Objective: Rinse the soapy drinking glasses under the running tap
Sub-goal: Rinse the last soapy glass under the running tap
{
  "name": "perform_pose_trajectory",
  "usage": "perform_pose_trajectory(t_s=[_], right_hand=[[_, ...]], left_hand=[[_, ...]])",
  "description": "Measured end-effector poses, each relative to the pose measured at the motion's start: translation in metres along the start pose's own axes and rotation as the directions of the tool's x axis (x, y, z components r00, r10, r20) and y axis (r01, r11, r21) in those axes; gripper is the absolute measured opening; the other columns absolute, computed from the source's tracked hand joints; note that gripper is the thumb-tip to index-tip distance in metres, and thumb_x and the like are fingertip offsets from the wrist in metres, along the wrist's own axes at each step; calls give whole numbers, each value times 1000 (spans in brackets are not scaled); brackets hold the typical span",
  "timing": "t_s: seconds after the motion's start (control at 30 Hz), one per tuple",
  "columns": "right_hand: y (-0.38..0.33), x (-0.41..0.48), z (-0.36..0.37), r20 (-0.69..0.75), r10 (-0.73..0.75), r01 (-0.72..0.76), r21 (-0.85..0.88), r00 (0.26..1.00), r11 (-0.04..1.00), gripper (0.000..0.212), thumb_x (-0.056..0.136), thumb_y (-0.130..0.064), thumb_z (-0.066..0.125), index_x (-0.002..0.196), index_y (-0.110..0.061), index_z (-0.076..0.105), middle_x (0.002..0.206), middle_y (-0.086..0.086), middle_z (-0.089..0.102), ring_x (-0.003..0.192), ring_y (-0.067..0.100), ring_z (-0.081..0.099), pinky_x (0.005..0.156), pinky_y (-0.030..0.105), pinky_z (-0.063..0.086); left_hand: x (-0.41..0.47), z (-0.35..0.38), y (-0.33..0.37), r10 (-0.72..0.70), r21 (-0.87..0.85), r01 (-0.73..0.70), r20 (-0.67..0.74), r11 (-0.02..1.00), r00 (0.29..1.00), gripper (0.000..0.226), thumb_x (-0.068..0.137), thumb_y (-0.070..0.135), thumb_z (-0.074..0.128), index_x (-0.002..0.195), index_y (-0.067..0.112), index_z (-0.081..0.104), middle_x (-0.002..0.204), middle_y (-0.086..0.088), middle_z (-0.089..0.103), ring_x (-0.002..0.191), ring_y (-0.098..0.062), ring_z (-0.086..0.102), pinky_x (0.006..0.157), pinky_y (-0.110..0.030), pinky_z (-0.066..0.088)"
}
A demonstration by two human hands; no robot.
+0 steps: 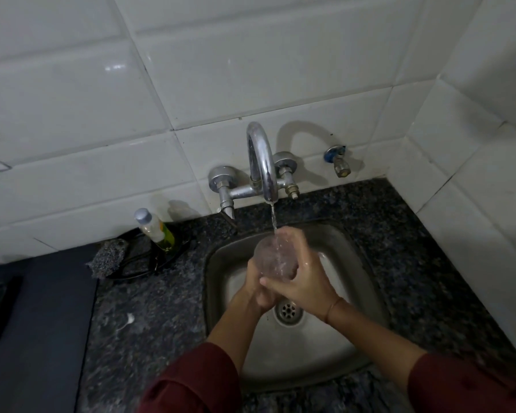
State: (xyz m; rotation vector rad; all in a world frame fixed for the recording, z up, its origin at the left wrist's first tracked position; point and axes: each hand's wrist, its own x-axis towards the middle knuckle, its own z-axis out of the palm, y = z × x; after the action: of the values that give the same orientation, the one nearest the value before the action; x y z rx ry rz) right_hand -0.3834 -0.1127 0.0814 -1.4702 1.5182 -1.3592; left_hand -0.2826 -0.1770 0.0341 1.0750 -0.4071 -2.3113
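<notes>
- While looking down into the sink [358, 296], found the rinse under way rather than finished.
- Saw one drinking glass [276, 259] held up over the basin, behind the drain [288, 311] and directly beneath the spout of the tap [261, 162].
- Noted the stream of water [274, 222] falling onto the upper side of the glass and running down over it.
- Found the left hand [258, 290] wrapped round the lower near end, fingers [252, 271] curled against the wall.
- Found the right hand [307, 281] clasped over the right side, fingers [292, 238] hooked over the far end, thumb laid across the near end.
- Judged this single glass mid-rinse; spotted no other glass, soapy or clean, anywhere in view, so could not count the remainder.
- Judged the work left on it as turning it to flush every side, inside included, then setting it aside.
- Found the glass clear, plain and roughly cylindrical, tilted in the grip and much blurred by moving water; could not make out the mouth end, nor any clinging suds.
- Picked out small pale flecks, possibly foam, on the dark speckled tabletop [149, 323] left of the sink.
- Passed over a soap bottle [157, 229] and a scouring pad [109, 253] by the wall, well apart from both hands.
</notes>
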Motion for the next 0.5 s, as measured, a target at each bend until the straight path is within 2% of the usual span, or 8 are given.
perform_pose_trajectory(t_s=[0.07,0.17,0.27,0.33,0.4,0.43,0.5], right_hand=[[3,1,3,31,56,-58,57,998,997,76,65,-8,89,128,-25,50,113,-17,64,111,7,63,92,21,53],[9,3,8,-32,101,-98,73,994,992,71,65,-10,89,122,-29,52,102,-11,68,100,7,67,86,20,54],[23,9,11,-83,333,-313,193,939,930,61,69,-19,88,116,-31,52,104,-5,67,97,10,68,85,30,57],[35,13,12,-94,535,-486,308,840,818,51,72,-28,87,112,-26,55,104,0,68,97,19,70,81,38,59],[44,14,16,-41,732,-654,417,680,631,42,76,-38,82,109,-20,63,103,7,70,99,26,69,79,41,58],[46,14,19,34,795,-711,471,606,522,41,77,-43,78,107,-17,68,104,10,72,100,28,69,83,42,57],[51,13,23,174,831,-757,541,528,367,41,80,-48,73,104,-15,75,105,14,76,102,30,70,92,48,55]], left_hand=[[-3,0,-1,-9,44,8,10,999,1000,34,95,23,54,80,9,82,88,-11,75,81,-22,74,84,-35,53],[-7,-4,4,11,198,-3,-37,980,999,38,102,25,45,94,10,79,94,-11,77,88,-23,73,75,-33,58],[-12,-10,10,-3,358,29,-73,933,997,46,106,31,37,117,5,73,113,-17,75,97,-24,73,88,-37,57],[-15,-11,13,4,454,15,-40,891,999,47,108,37,35,123,10,70,117,-14,75,104,-24,72,97,-40,54],[-18,-10,14,2,492,-9,15,870,1000,44,108,41,37,122,16,71,118,-10,75,109,-25,71,102,-43,52],[-17,-9,15,-4,505,-5,18,863,1000,43,108,42,38,118,18,73,116,-9,75,108,-24,71,101,-43,52],[-16,-4,17,-23,519,17,6,855,1000,44,107,44,41,116,17,74,112,-8,77,106,-23,71,100,-43,52]])
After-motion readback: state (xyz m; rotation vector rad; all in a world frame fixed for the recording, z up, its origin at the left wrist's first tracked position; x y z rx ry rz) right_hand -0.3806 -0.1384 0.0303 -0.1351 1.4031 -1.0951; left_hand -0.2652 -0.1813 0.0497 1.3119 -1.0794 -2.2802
